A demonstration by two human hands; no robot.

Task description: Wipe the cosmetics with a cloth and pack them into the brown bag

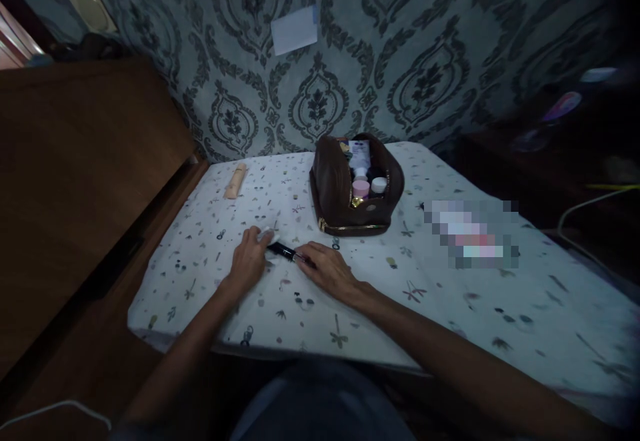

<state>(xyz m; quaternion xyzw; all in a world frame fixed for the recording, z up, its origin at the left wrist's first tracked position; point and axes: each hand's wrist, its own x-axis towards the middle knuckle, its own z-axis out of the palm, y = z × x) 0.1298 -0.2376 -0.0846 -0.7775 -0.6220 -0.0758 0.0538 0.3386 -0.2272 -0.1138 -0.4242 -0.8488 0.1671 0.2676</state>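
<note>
A slim black cosmetic tube (283, 250) with a silvery band lies between my two hands, low over the printed cloth. My left hand (247, 259) is closed at its left end, with a crumpled white tissue or wipe (269, 235) by the thumb and fingertips. At the other end, my right hand (327, 269) has its fingers wrapped round the darker part of the tube. Just beyond my right hand stands an unzipped brown toiletry bag (327, 178), holding a pink-lidded jar (361, 189), a white-lidded jar (379, 184) and a pale tube (359, 154).
A beige squeeze tube (236, 181) lies at the back left of the cloth-covered surface (350, 334). A blurred-out flat item (470, 233) is on the right. A wooden cabinet (85, 161) borders the left side, and a patterned wall (320, 94) the back. A bottle (563, 106) stands far right.
</note>
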